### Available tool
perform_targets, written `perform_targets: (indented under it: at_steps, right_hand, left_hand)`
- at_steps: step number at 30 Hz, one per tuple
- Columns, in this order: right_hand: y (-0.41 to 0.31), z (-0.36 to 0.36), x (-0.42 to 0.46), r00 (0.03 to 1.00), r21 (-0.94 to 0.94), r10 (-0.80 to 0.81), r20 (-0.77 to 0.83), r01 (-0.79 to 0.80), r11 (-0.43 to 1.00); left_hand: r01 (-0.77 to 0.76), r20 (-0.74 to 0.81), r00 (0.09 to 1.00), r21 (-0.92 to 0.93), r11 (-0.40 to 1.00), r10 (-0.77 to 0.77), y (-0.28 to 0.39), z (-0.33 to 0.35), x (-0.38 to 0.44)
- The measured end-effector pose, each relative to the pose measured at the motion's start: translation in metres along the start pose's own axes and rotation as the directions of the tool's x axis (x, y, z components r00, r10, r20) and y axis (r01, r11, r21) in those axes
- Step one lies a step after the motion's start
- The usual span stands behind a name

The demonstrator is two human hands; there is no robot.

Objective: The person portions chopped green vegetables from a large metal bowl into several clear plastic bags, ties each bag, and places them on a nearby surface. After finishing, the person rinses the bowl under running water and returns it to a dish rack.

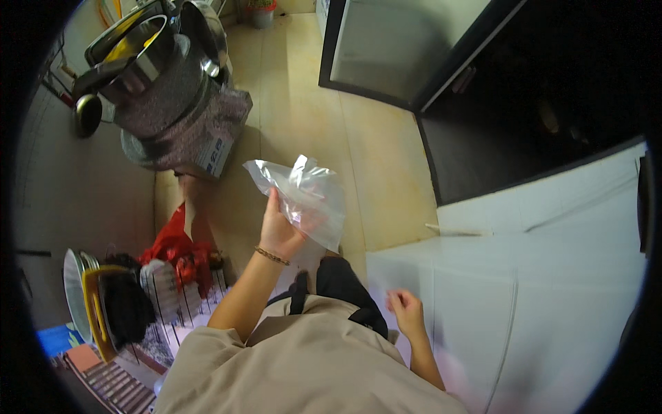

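Observation:
A clear plastic bag is in my left hand, with the thumb on top and the other fingers seen through the film behind it. The bag is crumpled, its upper part catching bright reflections; whether it holds anything inside I cannot tell. A thin chain bracelet circles my left wrist. Low at the right of my body, my right hand hangs with its fingers curled, beside the white wall surface. No object shows in it, and how tightly its fingers close is not clear.
Stacked steel pots and wrapped goods stand at upper left. Below them are red plastic bags and a wire rack with a yellow-edged board. A dark-framed glass door stands by a dark doorway at upper right. Tiled floor lies ahead.

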State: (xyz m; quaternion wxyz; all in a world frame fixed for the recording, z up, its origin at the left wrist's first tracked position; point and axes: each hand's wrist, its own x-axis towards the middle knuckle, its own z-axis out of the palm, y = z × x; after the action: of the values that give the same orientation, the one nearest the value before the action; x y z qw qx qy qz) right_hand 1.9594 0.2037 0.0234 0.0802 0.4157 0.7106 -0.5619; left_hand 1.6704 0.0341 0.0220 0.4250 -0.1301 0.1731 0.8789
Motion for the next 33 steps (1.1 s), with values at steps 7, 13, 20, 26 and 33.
perform_targets:
  at_steps: [7,13,20,26,33]
  right_hand:
    - [-0.203,0.049,0.224,0.934,0.376,-0.325,0.150,0.251,0.892]
    - [-0.346,0.055,0.371,0.625,0.198,-0.779,-0.053,0.771,0.605]
    - [-0.518,0.093,0.557,0.775,0.574,-0.571,0.270,0.347,0.742]
    - [-0.640,0.152,0.662,0.688,0.370,-0.465,0.557,0.295,0.881]
    - [-0.802,0.188,0.821,0.655,0.520,-0.494,0.571,0.177,0.836]
  left_hand:
    - [-0.037,-0.061,0.997,0.170,0.985,0.048,0.064,0.072,0.159]
    - [-0.108,-0.143,0.980,0.206,0.973,0.139,0.166,0.109,0.275]
    - [0.064,-0.463,0.875,0.402,0.913,0.142,0.267,0.099,0.343]
    - [-0.427,-0.079,0.808,0.606,0.671,0.584,0.372,0.170,0.489]
    - [-0.376,-0.271,0.757,0.564,0.735,0.595,0.533,0.210,0.635]
